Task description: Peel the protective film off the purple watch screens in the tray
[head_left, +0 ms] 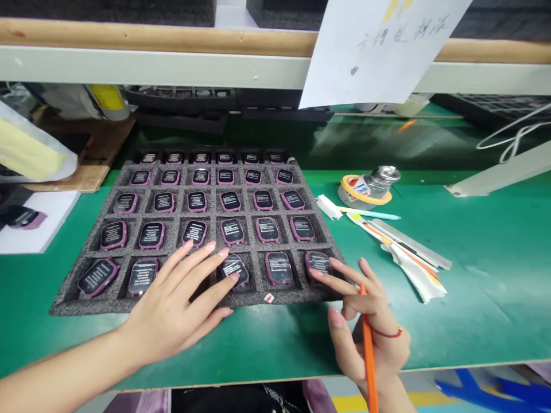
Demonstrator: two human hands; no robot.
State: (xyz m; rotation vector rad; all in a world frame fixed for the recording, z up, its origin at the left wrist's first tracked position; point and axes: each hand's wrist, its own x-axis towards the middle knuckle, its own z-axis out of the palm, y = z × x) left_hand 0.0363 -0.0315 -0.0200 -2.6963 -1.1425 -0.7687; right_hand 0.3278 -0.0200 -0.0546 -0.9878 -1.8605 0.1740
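A dark grey foam tray [253, 298] holds rows of purple-framed smartwatch bodies, their screens lit with lines of small text. My left hand [178, 301] lies over the front rows with its fingers spread, one fingertip at the watch [235, 269] in the front row. It holds nothing and hides part of that row. At the front right corner is my right hand [370, 321], with an orange pen-like stick [368, 355] held between its fingers. Its outstretched index finger touches or hovers over the corner watch [318, 265]; I cannot tell which.
Right of the tray stand a metal-topped bottle with a yellow tape ring [365, 189], several thin tools [408, 244] and a crumpled white wipe [415, 275]. Another watch [26, 218] rests on a white pad at left. A paper sheet [374, 51] hangs from the shelf edge [172, 66].
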